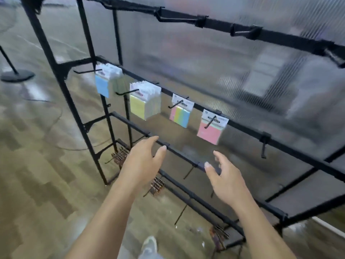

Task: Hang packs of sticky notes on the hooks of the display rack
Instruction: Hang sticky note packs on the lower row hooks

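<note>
A black display rack stands in front of me. On its middle bar hang sticky-note packs: a thick bunch with a blue front, a thick yellow-green bunch, a single striped pastel pack and a pink pack. An empty hook hangs to the right of the pink pack. My left hand and my right hand are held out below the packs, in front of the lower bar, fingers relaxed, holding nothing.
The top bar carries several empty hooks. Lower bars hold bare hooks and bunches of small brownish items. A ribbed translucent panel backs the rack. A round stand base sits on the wood floor at left. My shoe shows below.
</note>
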`<action>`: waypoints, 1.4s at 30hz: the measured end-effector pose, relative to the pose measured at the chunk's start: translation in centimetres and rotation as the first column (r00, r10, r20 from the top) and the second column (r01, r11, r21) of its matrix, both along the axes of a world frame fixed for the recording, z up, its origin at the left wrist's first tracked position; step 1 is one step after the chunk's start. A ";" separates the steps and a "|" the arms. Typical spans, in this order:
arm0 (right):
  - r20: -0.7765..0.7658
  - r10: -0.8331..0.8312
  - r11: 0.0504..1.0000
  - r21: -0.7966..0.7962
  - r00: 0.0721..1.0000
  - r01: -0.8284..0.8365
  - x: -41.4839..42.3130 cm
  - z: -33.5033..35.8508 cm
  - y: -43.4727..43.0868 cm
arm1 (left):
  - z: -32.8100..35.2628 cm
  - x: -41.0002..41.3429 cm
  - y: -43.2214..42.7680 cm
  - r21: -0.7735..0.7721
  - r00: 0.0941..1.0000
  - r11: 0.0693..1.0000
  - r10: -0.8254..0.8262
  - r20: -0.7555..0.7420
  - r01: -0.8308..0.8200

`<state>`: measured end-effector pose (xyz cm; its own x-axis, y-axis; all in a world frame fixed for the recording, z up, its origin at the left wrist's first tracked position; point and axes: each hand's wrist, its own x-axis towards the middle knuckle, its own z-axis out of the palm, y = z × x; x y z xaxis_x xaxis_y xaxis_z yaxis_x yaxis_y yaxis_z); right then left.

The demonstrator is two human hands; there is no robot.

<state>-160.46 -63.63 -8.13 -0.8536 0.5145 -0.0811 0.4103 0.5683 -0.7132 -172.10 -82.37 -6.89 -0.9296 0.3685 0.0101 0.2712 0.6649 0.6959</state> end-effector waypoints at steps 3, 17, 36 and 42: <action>-0.039 -0.152 0.988 -0.019 0.988 0.151 -3.3 -0.6 1.0 | -0.5 -4.7 2.2 0.037 0.995 0.996 -0.082 0.047 0.080; -0.105 -0.604 0.782 -0.272 0.790 0.561 -12.1 -2.4 4.1 | -3.0 -18.2 9.5 0.396 0.885 0.914 -0.254 0.390 0.088; -0.284 -0.819 0.570 -0.302 0.498 0.764 -12.5 -0.9 -6.9 | -0.2 -19.4 4.2 0.536 0.746 0.676 -0.654 0.123 0.505; -0.398 -0.802 0.548 -0.196 0.445 0.813 -11.1 1.5 -10.7 | 1.1 -18.8 1.4 0.569 0.667 0.609 -0.732 0.137 0.552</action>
<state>-171.56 -74.35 -6.66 0.0079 0.9861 0.1659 0.3775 0.1507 -0.9137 -190.90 -80.98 -5.80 -0.4217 0.9022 0.0905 0.1995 -0.0051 0.9799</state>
